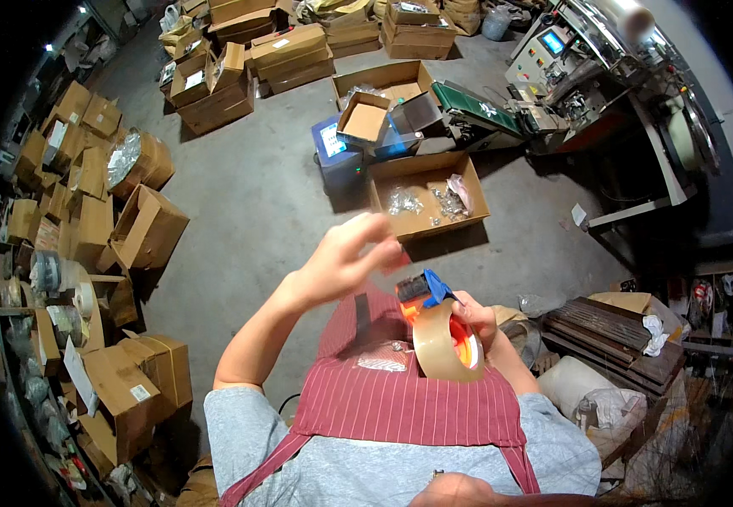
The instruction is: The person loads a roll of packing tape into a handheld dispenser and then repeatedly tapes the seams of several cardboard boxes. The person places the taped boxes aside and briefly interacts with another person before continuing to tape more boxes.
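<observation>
In my right hand (478, 319) is a tape dispenser (414, 293) with an orange body and a blue part, held in front of my chest. A wide roll of clear tan tape (435, 345) is mounted on it. My left hand (351, 258) is raised to the left of the dispenser and apart from it, fingers curled in and blurred by motion. Something small and reddish shows at its fingertips, too smeared to name. Below both hands lies the striped maroon apron (408, 410) that I wear.
Ahead on the floor stands an open shallow carton (430, 226) with small clear bags inside. Behind it are a blue box-shaped unit (337, 160) and a green conveyor (476, 108) leading to a machine (552, 84). Stacked cartons (87, 211) line the left; dark slats (607, 338) lie at right.
</observation>
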